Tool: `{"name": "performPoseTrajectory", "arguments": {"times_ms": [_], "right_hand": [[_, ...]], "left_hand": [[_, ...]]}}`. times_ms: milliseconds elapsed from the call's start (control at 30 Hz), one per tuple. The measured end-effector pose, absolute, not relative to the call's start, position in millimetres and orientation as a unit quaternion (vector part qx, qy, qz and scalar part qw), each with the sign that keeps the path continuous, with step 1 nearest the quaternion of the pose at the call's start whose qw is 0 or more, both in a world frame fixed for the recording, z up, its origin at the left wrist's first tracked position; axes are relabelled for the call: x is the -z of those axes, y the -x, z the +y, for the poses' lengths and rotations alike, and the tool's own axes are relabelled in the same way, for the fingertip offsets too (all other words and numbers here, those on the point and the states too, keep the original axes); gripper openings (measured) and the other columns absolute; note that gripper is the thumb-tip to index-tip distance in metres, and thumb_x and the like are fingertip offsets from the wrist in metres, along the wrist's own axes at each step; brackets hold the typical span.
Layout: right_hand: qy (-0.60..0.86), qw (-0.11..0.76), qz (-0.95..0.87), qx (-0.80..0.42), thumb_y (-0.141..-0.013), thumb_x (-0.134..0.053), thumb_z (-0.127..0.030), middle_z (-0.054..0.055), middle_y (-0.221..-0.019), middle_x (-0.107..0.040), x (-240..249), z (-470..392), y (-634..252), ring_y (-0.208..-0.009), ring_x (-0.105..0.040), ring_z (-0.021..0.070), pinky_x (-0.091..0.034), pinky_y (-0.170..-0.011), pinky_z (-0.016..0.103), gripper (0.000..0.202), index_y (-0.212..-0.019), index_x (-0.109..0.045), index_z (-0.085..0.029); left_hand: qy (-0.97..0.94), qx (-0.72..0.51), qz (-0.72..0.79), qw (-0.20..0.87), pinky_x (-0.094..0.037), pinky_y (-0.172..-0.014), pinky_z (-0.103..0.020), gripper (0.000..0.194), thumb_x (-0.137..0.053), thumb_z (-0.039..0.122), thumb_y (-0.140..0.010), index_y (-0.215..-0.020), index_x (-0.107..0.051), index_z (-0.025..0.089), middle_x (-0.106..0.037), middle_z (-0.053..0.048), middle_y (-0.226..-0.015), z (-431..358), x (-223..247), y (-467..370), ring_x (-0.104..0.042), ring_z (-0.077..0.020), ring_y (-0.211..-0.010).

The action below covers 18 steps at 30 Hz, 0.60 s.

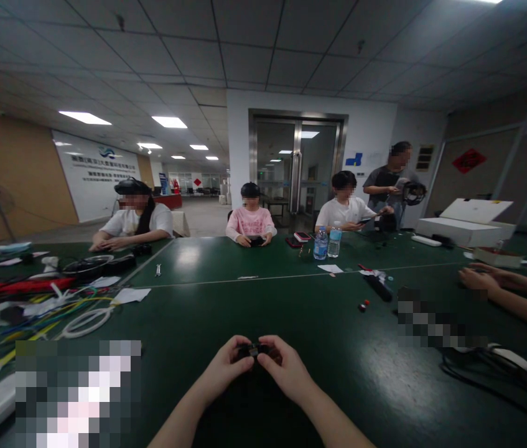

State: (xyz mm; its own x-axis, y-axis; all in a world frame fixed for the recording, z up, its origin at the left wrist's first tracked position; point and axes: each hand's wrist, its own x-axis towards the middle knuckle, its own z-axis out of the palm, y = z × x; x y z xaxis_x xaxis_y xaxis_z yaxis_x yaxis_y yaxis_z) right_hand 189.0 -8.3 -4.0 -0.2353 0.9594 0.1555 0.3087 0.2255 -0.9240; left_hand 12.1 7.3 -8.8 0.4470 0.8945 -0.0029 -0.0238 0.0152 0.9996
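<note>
Between my two hands is a small black object [254, 350], too small and dark to name. My left hand [228, 367] grips its left end with thumb and fingers. On the other end, my right hand [284, 364] holds it the same way, thumb on the near side. The fingertips of both hands almost meet around it, and they hide most of its shape. Both hands are above the green tabletop [198, 311], close to its near edge.
Cables [88, 322] and papers [131, 295] clutter the left side. Two water bottles [320, 244] stand across the table. At right are black cords [482, 386], a white box [466, 231] and another person's hands [480, 280]. Several people sit or stand opposite.
</note>
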Motion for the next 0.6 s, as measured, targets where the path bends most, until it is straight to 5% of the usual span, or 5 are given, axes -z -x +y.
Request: {"name": "performPoseTrajectory", "arguments": {"times_ms": [600], "right_hand": [[0.473,0.403,-0.654,-0.431,-0.078,-0.051,-0.034,0.001,-0.099,-0.059,-5.1,-13.4,-192.7,-0.088,-0.057,0.0193,-0.046,-0.073,0.032,0.027,-0.103,-0.055,-0.027]], "left_hand": [[-0.575,-0.378,0.370,0.624,-0.041,-0.076,-0.032,0.034,-0.062,0.031,-0.071,-0.102,-0.051,0.019,-0.062,-0.004,-0.088,6.7,8.5,-7.3,-0.058,-0.0186,-0.084]]}}
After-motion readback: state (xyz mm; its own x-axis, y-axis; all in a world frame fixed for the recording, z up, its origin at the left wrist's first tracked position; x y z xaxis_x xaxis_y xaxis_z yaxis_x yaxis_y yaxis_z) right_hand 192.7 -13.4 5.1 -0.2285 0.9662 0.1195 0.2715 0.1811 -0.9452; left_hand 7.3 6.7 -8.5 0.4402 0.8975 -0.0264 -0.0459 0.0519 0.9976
